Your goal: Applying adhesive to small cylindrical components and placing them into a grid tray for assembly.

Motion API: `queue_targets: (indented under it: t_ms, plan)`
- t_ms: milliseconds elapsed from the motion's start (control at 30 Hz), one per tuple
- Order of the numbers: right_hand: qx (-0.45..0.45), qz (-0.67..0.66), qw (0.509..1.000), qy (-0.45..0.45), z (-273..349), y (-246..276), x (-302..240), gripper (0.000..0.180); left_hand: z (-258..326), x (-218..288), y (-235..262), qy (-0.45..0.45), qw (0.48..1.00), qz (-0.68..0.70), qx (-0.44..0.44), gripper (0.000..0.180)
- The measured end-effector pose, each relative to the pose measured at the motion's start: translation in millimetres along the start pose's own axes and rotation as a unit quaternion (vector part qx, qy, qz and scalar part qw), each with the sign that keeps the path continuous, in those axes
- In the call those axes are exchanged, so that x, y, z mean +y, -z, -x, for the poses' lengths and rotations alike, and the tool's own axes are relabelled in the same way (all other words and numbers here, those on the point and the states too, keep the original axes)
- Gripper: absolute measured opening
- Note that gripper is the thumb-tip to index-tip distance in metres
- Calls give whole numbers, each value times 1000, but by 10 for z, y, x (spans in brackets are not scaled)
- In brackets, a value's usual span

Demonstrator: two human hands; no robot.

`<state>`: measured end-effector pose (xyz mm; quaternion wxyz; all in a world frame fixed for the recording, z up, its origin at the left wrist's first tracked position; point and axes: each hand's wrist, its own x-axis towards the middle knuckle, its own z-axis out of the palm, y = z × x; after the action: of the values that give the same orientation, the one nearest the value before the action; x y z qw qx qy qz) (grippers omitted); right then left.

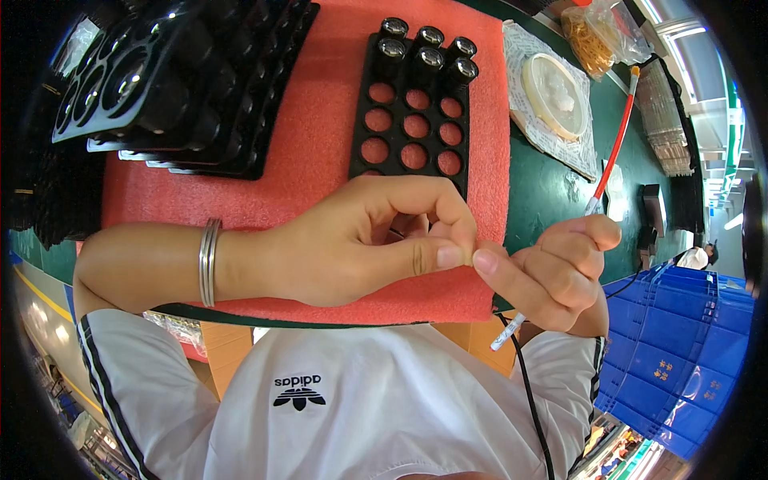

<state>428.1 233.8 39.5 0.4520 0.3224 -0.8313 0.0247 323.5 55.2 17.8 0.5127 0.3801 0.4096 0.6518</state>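
My left hand is closed, thumb and index finger pinched together; anything between the tips is too small to make out. Something dark shows among its curled fingers, mostly hidden. My right hand meets those fingertips with its own thumb or finger end. Its other fingers curl round a long thin stick with a red shaft, an orange-brown tip and a white lower end. Just beyond my left hand lies a black tray with round holes. Several black cylinders with shiny glass-like tops stand at its far end.
Stacked black trays rise at the left on a red foam mat. At the right, a round dish rests on printed paper upon the green table. Farther back is a bag of yellow bands. Blue crates stand beside the table.
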Motion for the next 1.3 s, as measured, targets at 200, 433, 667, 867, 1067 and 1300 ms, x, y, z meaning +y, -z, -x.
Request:
queue_targets:
  t_ms: [200, 433, 667, 867, 1067, 1300]
  plan:
    - [11, -2, 1000, 10, 9, -21, 3, 28, 6, -9, -7, -7, 1000, 6, 4, 3]
    - [5, -3, 1000, 9, -5, -16, -11, 29, 8, 1, -5, 1, 1000, -8, -2, 4]
    - [3, -7, 1000, 8, -4, -13, -12, 29, 3, 13, -7, 4, 1000, -18, 0, 4]
    - [6, -13, 1000, 10, -6, -17, -4, 29, 4, 11, -3, 5, 1000, -24, 1, 4]
    - [10, -18, 1000, 6, -3, -7, -12, 28, 13, 21, -18, 5, 1000, -13, 2, 3]
    - [12, -14, 1000, 11, 9, -16, -12, 28, 9, 5, -9, -9, 1000, -9, -6, 4]
